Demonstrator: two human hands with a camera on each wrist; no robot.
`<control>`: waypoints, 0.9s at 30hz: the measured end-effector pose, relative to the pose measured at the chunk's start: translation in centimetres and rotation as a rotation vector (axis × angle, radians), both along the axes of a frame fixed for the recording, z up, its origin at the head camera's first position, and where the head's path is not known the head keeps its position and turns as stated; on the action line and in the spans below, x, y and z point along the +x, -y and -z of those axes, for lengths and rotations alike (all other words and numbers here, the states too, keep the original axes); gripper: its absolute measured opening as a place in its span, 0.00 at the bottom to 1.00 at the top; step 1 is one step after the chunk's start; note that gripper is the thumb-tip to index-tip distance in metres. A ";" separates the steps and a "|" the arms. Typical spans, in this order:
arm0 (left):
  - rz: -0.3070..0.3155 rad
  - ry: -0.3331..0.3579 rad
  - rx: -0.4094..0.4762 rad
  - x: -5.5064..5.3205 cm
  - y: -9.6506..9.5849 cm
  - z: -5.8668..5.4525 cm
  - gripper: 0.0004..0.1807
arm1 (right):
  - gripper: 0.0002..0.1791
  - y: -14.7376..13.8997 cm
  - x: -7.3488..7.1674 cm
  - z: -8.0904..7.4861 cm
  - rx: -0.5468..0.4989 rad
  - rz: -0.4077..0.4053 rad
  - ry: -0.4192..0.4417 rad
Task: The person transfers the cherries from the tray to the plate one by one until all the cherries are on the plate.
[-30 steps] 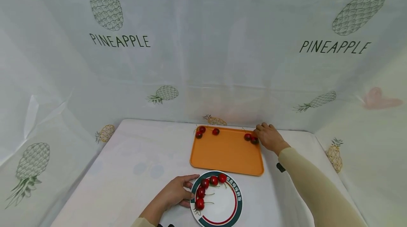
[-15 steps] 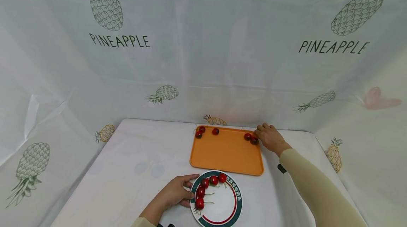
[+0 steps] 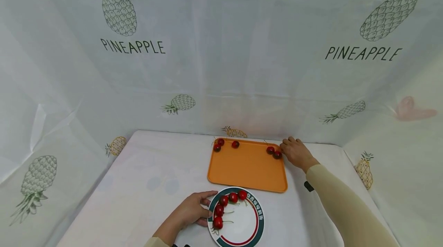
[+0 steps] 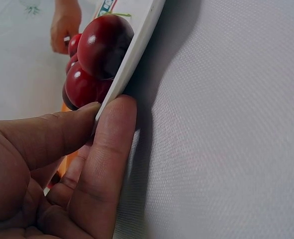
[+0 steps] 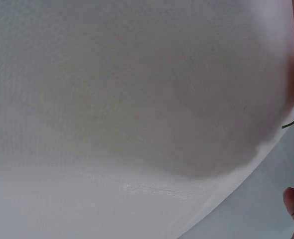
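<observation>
In the head view my left hand holds the left rim of a round white plate with a green and red border. Its thumb and a finger pinch that rim in the left wrist view, with red cherries just above. Several cherries with green stems lie along the plate's left and upper side. My right hand is at the far right corner of an orange tray, beside two dark red cherries. A green stem pokes out by its fingertips; what they hold, if anything, is hidden.
Three more cherries sit at the tray's far left. A white cloth covers the table. Behind the table hangs a sheet printed with pineapples. The plate stands just in front of the tray.
My right hand has shifted slightly to the right at the tray's corner. The head view has tilted a little. The left hand, plate and cherries appear unmoved.
</observation>
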State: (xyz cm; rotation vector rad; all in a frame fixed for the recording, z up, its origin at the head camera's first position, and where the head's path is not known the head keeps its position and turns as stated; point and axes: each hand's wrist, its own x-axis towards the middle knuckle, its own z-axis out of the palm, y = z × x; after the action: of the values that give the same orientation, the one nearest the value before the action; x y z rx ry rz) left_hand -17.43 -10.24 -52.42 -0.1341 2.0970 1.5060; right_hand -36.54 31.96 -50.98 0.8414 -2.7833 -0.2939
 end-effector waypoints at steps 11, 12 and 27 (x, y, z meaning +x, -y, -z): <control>0.019 0.000 0.001 0.0 0.0 0.1 0.40 | 0.10 -1.1 1.2 -0.1 0.034 -0.048 -0.123; 0.019 -0.001 -0.001 0.1 -0.1 0.1 0.40 | 0.10 -1.2 1.3 -0.1 0.037 -0.050 -0.132; 0.027 -0.005 0.026 0.2 0.2 -0.4 0.41 | 0.12 0.0 3.1 -0.8 0.052 -0.024 -0.121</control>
State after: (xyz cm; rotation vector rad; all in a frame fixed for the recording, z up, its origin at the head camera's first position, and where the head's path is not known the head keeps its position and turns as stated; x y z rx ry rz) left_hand -17.24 -10.45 -52.02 -0.0915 2.0741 1.5187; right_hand -33.44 31.97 -50.14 0.8393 -2.6623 -0.4012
